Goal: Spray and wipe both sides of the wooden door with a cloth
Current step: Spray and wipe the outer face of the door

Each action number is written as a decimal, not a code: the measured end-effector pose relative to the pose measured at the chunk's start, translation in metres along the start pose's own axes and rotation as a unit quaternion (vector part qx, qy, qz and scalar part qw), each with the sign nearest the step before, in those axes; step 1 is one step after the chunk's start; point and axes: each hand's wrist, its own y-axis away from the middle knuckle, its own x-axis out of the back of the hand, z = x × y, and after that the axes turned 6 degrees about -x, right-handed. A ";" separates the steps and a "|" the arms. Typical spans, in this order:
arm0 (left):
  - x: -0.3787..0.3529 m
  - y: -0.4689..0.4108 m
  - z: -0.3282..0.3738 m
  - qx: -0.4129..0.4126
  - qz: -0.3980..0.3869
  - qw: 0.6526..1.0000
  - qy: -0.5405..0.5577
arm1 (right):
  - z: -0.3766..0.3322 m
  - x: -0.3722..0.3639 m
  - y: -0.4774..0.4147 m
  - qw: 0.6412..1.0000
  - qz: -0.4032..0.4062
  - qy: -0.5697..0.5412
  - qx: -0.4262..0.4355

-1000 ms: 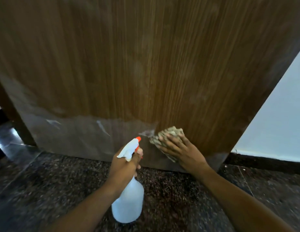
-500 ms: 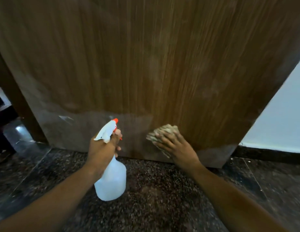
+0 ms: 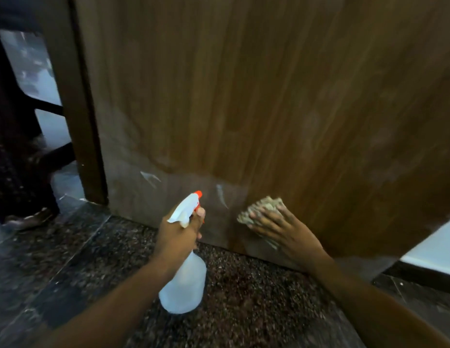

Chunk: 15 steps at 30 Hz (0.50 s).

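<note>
The wooden door (image 3: 269, 96) fills most of what I can see, from about ten o'clock round to three, its grain running up and down. Its lowest band looks duller and greyer than the brown above. Two pale streaks (image 3: 150, 177) mark that band, one toward nine o'clock of the bottle's nozzle and one just past it toward the cloth.

Low in the middle, near six o'clock, the person's left hand (image 3: 180, 232) is wrapped round the neck of a white spray bottle (image 3: 183, 285). One finger lies by the trigger under the orange nozzle tip (image 3: 199, 194). The nozzle points up at the door and stops short of it, and the bottle's body hangs below the fist, over the floor.

At three o'clock of that hand, the right hand (image 3: 286, 232) lies flat with fingers spread. It presses a bunched, pale cloth (image 3: 264, 207) against the foot of the door. The cloth pokes out past the fingertips toward eleven o'clock, and a strip of it shows under the palm.

The speckled dark stone floor (image 3: 244, 310) runs along the bottom. At nine o'clock stands the dark door frame (image 3: 78, 121). Beyond it, low down, is what may be a sandalled foot (image 3: 25, 219), though it is too blurred to be sure. At four o'clock a light wall (image 3: 435, 249) sits above a dark skirting (image 3: 419, 275).
</note>
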 end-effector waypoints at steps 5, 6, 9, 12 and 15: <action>0.024 -0.020 0.008 0.003 0.015 1.000 0.000 | 0.033 0.026 0.002 0.995 0.045 -0.014 -0.082; 0.030 -0.027 0.011 -0.011 0.006 1.000 -0.005 | 0.031 0.043 -0.017 0.992 0.049 -0.028 -0.115; 0.043 -0.047 0.022 -0.033 -0.008 0.999 -0.011 | 0.011 0.089 -0.094 0.981 0.065 -0.065 -0.169; 0.053 -0.053 0.029 -0.025 -0.012 1.000 -0.005 | -0.029 0.091 -0.122 0.998 -0.035 -0.005 -0.060; 0.072 -0.049 0.033 -0.009 -0.011 1.000 -0.019 | -0.030 0.073 -0.092 0.982 -0.159 0.055 0.090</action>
